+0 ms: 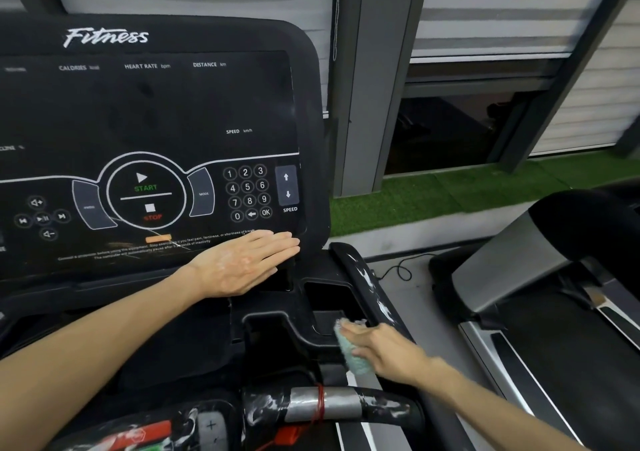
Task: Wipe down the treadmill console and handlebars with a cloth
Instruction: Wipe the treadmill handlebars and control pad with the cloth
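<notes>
Console fills upper left of frame: black panel, "Fitness" logo on top, START/STOP dial at centre, keypad to its right, SPEED arrows beside that. Display dark.

Left hand lies flat, palm down, on console's lower right edge, just under the keypad. Fingers straight and pressed together, tips pointing toward frame right. Holds nothing.

Cloth, pale green and bunched, sits lower centre-right of frame, against the rim of the black tray below and right of the console. Right hand grips it, fingers curled over the top. Hand is motion-blurred; exact lay of each finger cannot be told.

Handlebar runs across frame bottom, below the cloth: black with white scuffs, a silver band at its middle, red cord wound round the band. Neither hand touches it.

Right of frame: second treadmill, well apart. Green turf strip behind it, under the window blinds. Black cable on the floor between the two machines.
</notes>
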`<move>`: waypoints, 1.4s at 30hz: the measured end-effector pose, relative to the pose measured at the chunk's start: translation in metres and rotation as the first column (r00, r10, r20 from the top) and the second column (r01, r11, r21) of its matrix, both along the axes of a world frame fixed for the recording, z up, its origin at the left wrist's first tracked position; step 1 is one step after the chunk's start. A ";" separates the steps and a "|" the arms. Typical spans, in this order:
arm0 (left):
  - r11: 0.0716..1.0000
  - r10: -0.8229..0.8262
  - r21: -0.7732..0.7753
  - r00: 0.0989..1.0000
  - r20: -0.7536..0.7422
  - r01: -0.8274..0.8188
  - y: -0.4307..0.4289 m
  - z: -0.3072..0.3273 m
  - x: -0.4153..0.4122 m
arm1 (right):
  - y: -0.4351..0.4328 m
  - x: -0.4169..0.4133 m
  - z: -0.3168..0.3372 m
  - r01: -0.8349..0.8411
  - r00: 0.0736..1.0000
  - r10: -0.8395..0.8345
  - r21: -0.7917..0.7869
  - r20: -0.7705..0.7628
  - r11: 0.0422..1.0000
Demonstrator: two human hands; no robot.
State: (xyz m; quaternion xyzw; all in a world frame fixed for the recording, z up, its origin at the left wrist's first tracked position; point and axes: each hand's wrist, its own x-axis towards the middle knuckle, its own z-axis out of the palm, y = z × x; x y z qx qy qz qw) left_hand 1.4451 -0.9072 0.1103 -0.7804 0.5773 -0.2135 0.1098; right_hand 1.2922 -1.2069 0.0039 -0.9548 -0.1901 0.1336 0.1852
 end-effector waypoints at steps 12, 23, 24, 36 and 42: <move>1.000 0.022 0.021 0.998 0.056 -0.023 -0.001 -0.004 0.002 | 0.037 -0.001 0.007 -0.035 0.994 0.026 0.080 0.107 0.996; 1.000 0.005 -0.001 1.000 0.025 -0.005 0.002 -0.009 0.006 | -0.016 -0.014 -0.008 0.116 0.991 -0.118 0.029 0.057 0.993; 1.000 0.000 -0.003 1.000 0.024 0.000 0.001 -0.009 0.006 | -0.007 -0.014 -0.007 0.118 0.990 -0.122 0.055 0.074 0.991; 0.985 -0.149 0.072 0.981 -0.124 0.159 -0.058 -0.039 -0.040 | 0.027 -0.002 0.003 0.031 0.995 -0.047 0.173 0.087 0.984; 0.984 0.176 0.085 0.900 -0.400 -0.154 -0.074 -0.096 -0.041 | -0.006 -0.006 0.006 0.306 0.932 -0.348 0.293 0.103 0.906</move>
